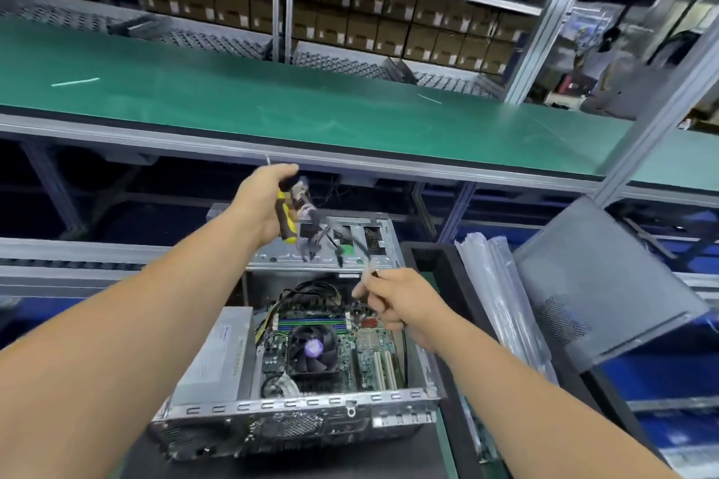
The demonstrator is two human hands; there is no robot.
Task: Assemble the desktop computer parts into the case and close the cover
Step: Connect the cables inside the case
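Observation:
An open computer case (295,406) lies in front of me with its motherboard, black CPU fan (313,350) and grey power supply (216,354) inside. The drive bay (323,245) stands swung up at the case's far end. My left hand (264,202) is raised above it, gripping a yellow-and-black screwdriver (286,220) together with a bundle of cables (311,214). My right hand (397,303) pinches the end of a dark cable (352,241) over the motherboard's far right side. The grey side cover (607,284) leans at the right.
A green conveyor belt (311,105) runs across behind the case, with shelves of cardboard boxes (389,27) beyond. Clear plastic bags (502,299) lie between a black foam tray (439,264) and the cover. Aluminium frame posts (661,121) rise at the right.

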